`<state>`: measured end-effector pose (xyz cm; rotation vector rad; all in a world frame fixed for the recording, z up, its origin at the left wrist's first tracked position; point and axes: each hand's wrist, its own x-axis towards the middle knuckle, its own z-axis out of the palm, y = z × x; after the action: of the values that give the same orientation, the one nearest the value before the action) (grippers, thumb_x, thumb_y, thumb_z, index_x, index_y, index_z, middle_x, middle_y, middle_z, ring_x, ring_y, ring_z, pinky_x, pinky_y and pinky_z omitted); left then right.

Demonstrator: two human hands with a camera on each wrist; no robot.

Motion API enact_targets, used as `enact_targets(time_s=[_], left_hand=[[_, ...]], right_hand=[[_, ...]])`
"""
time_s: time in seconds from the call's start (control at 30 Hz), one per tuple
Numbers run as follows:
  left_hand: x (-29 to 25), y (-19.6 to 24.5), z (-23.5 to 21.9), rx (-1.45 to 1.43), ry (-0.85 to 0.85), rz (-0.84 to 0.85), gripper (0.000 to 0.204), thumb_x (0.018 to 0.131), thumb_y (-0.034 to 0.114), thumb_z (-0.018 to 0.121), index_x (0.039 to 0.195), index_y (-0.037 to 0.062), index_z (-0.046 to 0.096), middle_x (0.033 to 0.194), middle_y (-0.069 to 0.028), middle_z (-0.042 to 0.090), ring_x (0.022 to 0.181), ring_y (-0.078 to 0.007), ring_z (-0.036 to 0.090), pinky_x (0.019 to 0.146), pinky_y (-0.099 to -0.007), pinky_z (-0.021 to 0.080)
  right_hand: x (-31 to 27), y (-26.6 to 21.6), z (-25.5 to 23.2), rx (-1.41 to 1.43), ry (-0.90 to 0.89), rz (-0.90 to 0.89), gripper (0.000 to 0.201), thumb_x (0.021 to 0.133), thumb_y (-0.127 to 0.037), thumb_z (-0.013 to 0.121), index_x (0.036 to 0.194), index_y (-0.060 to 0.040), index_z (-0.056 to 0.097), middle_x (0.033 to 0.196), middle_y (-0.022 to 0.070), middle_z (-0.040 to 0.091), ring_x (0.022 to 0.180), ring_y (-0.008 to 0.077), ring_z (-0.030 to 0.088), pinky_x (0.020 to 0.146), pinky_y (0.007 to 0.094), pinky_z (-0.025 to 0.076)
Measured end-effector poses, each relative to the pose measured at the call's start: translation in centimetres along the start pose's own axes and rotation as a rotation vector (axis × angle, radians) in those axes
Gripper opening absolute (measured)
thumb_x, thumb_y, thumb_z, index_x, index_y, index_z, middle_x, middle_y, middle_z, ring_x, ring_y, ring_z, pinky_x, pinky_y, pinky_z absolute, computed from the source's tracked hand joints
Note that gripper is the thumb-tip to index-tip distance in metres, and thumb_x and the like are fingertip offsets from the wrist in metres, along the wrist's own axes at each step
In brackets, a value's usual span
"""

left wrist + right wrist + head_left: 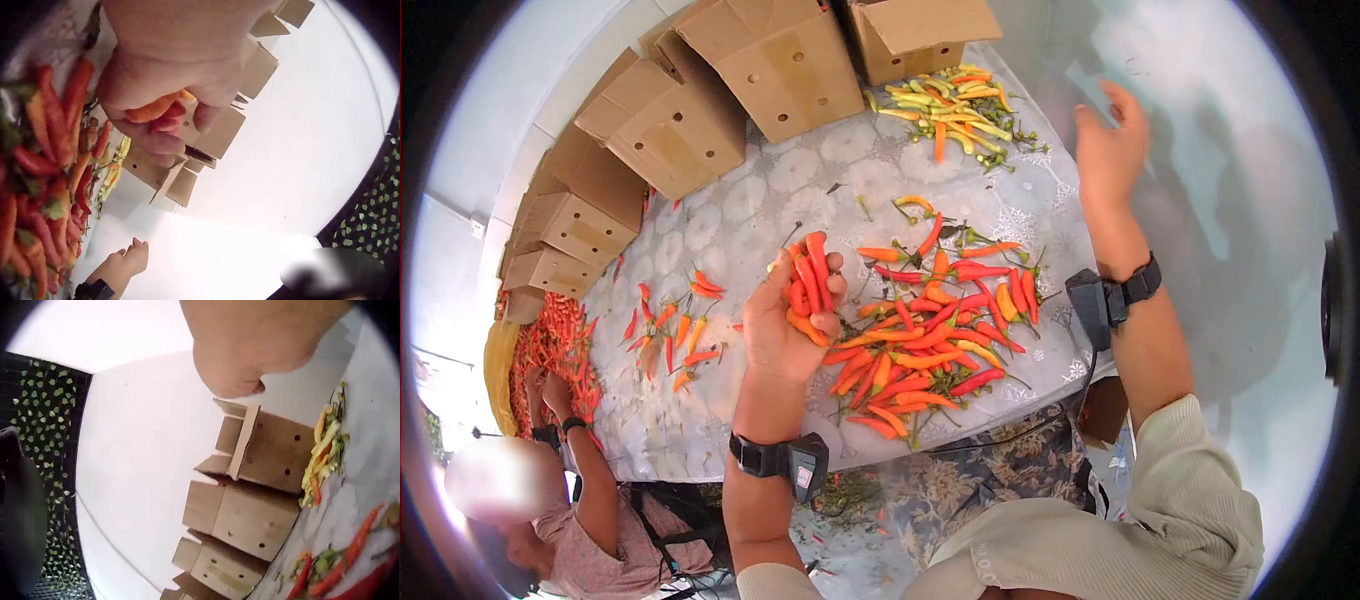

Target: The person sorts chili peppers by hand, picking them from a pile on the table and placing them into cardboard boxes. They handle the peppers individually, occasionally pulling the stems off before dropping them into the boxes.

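Red chillies (806, 281), boxes (802, 78) of unclear contents

No lettering legible from where I stand. Near side, left: pale tag (804, 476) on dark wrist device (811, 452), marks too small to read. Light shirt (1050, 540), nearest: small mark on front, unreadable.

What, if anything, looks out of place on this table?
An orange chili juts from the yellow-green chili pile, mismatched in color. Loose red and orange chilies lie apart, left of the central chili heap, perhaps strays.
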<state>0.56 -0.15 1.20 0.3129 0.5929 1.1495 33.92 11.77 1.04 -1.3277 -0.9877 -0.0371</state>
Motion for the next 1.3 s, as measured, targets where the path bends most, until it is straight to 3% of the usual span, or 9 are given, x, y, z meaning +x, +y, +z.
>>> enact_targets(time_s=[0.23,0.33,0.47,0.57,0.67,0.77,1.07,1.17,1.3], left_hand=[[0.2,0.5,-1.0,-0.101,-0.041,0.025,0.037,0.094,0.035,0.051,0.119,0.0085,0.051,0.1,-0.0067,0.057,0.081,-0.0157,0.055,0.048,-0.0188,0.045],[0.1,0.7,-0.9,-0.087,-0.058,0.027,0.03,0.091,0.025,0.058,0.115,0.0087,0.051,0.091,-0.0033,0.055,0.072,-0.012,0.05,0.044,-0.0172,0.039],[0.0,0.6,-0.7,0.02,-0.062,0.014,0.013,0.089,0.013,0.06,0.099,0.0099,0.053,0.082,-0.001,0.052,0.065,-0.008,0.045,0.041,-0.0166,0.032],[-0.1,0.4,-0.5,0.096,-0.054,0.024,0.011,0.087,0.011,0.061,0.095,0.0096,0.053,0.079,-0.0007,0.05,0.063,-0.008,0.045,0.04,-0.0162,0.031],[-0.2,0.1,-0.1,0.21,-0.037,0.052,0.009,0.089,0.01,0.057,0.096,0.0091,0.052,0.08,-0.001,0.049,0.062,-0.0074,0.041,0.04,-0.0152,0.03],[-0.5,-0.3,0.4,0.317,-0.024,0.071,0.011,0.088,0.01,0.059,0.097,0.0081,0.052,0.081,-0.0014,0.05,0.063,-0.0071,0.043,0.04,-0.0154,0.031],[-0.6,-1.1,1.5,0.568,-0.001,0.06,0.02,0.085,0.009,0.066,0.101,0.0046,0.055,0.084,-0.0049,0.059,0.062,-0.0069,0.052,0.04,-0.0151,0.033],[-0.5,-1.8,1.6,0.734,-0.027,0.042,0.024,0.082,0.007,0.07,0.1,0.0033,0.055,0.082,-0.005,0.061,0.06,-0.0066,0.054,0.039,-0.0151,0.034],[-0.3,-2.3,1.7,0.773,0.056,0.083,0.022,0.082,0.007,0.069,0.099,0.0025,0.055,0.079,-0.0044,0.06,0.058,-0.0061,0.053,0.038,-0.0148,0.033]], right_hand=[[-7.0,-4.3,1.3,0.207,-1.174,-0.231,0.013,0.078,-0.004,0.065,0.091,-0.0044,0.066,0.088,0.0047,0.063,0.082,0.0187,0.059,0.073,0.0291,0.047],[-8.5,-5.3,1.4,0.122,-1.24,-0.672,0.011,0.074,-0.01,0.067,0.085,-0.0084,0.068,0.087,0.0091,0.063,0.089,0.0269,0.058,0.078,0.037,0.045],[-7.9,-6.0,0.5,0.023,-1.332,-0.61,0.007,0.072,-0.011,0.067,0.078,-0.007,0.067,0.083,0.0085,0.06,0.087,0.03,0.055,0.077,0.0409,0.043],[-7.6,-6.9,0.1,-0.087,-1.381,-0.624,0.016,0.073,-0.004,0.066,0.089,-0.0055,0.066,0.09,0.0105,0.061,0.088,0.0313,0.054,0.08,0.0386,0.043],[-8.5,-6.9,-0.1,0.052,-1.241,-0.374,0.017,0.08,-0.01,0.063,0.096,-0.0048,0.062,0.085,0.0087,0.061,0.082,0.0271,0.057,0.074,0.0383,0.046],[-8.5,-8.5,-0.4,0.416,-1.344,0.113,0.022,0.087,-0.006,0.057,0.109,-0.0034,0.055,0.087,0.0071,0.061,0.083,0.0171,0.058,0.073,0.0317,0.047],[-9.8,-9.3,-0.6,0.6,-1.546,0.58,0.019,0.092,-0.004,0.049,0.11,0.0013,0.051,0.094,0.0024,0.058,0.076,0.0116,0.058,0.067,0.027,0.05],[-11.0,-9.2,-0.4,0.599,-1.51,0.615,0.019,0.088,-0.001,0.051,0.107,0.0021,0.053,0.096,0.0045,0.06,0.075,0.0111,0.058,0.066,0.0262,0.049],[-11.2,-8.8,-0.3,0.479,-1.307,0.218,0.013,0.083,-0.001,0.056,0.096,0.0016,0.057,0.087,0.0064,0.062,0.07,0.0107,0.058,0.063,0.0258,0.047]])
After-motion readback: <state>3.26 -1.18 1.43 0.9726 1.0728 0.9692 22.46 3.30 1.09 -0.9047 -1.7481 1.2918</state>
